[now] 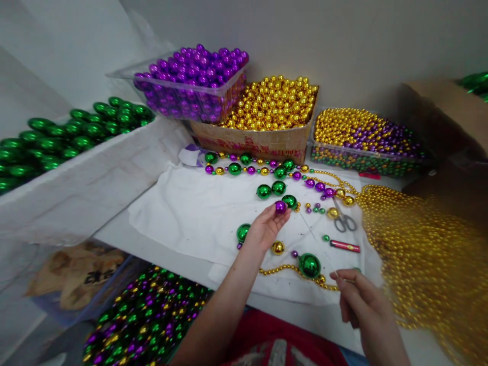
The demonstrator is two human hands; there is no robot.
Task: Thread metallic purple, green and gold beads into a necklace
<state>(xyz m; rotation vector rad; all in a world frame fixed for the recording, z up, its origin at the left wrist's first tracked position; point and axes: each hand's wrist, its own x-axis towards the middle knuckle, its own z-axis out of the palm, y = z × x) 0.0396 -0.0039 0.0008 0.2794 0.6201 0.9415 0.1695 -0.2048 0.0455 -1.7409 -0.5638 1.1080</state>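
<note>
My left hand point(270, 227) is closed, with a shiny purple bead point(280, 207) at its fingertips. Just behind that bead is a large green bead point(290, 201); whether my fingers touch it I cannot tell. Lower right, my right hand point(364, 305) pinches a thin pale thread point(334, 272), which runs faintly up and left over the white cloth point(183, 218). Between the hands lie a gold bead point(278, 247), a small purple bead point(295, 253) and a big green bead point(309, 266) beside a string of small gold beads point(284, 268).
A finished-looking bead strand point(250, 170) crosses the back of the cloth. Scissors point(346, 223) and a red stick-shaped item point(345, 246) lie right. Behind stand a purple-bead tub point(229, 91), a gold-bead carton point(251, 142) and a mixed-bead tub point(343, 157). Gold strands point(412, 254) heap at right.
</note>
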